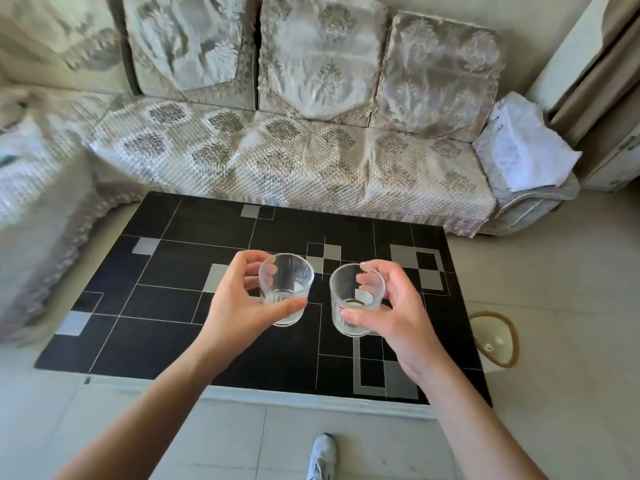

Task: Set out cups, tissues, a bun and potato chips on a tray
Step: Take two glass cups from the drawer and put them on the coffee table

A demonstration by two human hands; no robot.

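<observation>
**Head view: 2 glass cups held above a black patterned table**

Head camera looks down on a long sofa (294,140) that fills the back of the room, with 3 back cushions and a quilted, lace-edged cover in grey and cream. Just in front of it stands a low table (173,271) with a black top crossed by thin white lines and scattered grey squares. Pale floor tiles (554,271) surround the table. On the sofa's right armrest lies a folded white cloth (523,147). Beside the table's right edge, on the floor, sits a round cream object with a brown rim (498,337); what it is cannot be told. At the bottom edge a grey shoe (322,457) points toward the table.

2 bare forearms reach in from below. The left hand (235,306) grasps the left cup (287,289), a clear ribbed glass, with fingers behind it and the thumb curled across its lower front. The right hand (391,306) grasps the right cup (355,299), a matching glass with a small label on its side, thumb low on the front and fingers over the far rim. Both cups are upright, near each other but apart, held over the middle of the table.
</observation>
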